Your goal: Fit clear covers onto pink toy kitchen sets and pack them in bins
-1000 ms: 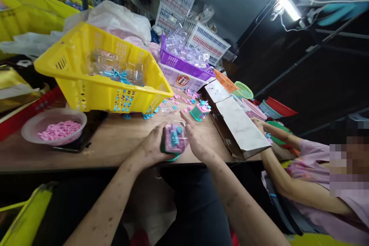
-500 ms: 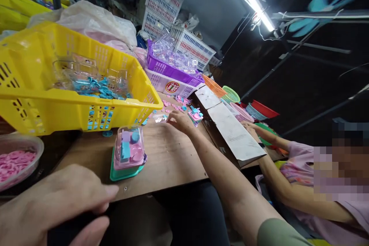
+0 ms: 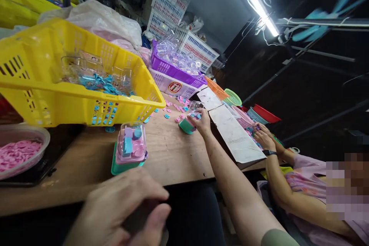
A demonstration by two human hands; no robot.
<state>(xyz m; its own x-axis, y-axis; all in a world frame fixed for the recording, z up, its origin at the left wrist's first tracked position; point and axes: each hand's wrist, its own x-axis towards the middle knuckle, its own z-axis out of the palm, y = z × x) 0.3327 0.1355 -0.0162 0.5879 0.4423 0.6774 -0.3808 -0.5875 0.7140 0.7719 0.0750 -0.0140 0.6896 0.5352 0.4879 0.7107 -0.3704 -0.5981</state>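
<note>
My left hand (image 3: 123, 209) is close to the camera at the table's near edge, fingers curled round a dark thing that I cannot make out. Just beyond it stands a closed toy box (image 3: 129, 149): green base, clear lid, pink and blue pieces inside. My right hand (image 3: 201, 120) reaches far across the wooden table (image 3: 170, 157) and grips a second green-based toy box (image 3: 188, 122) with a clear lid. Loose pink and blue pieces (image 3: 173, 109) lie scattered around it.
A tilted yellow basket (image 3: 72, 100) with clear lids and blue pieces fills the left. A bowl of pink rings (image 3: 20, 153) sits at the far left. A purple basket of clear lids (image 3: 177, 67) stands behind. A person at the right works beside cardboard flaps (image 3: 235, 134).
My right hand has moved further out and closed on the second toy box. My left hand has shifted right along the table's near edge. The closed toy box stays where it stood.
</note>
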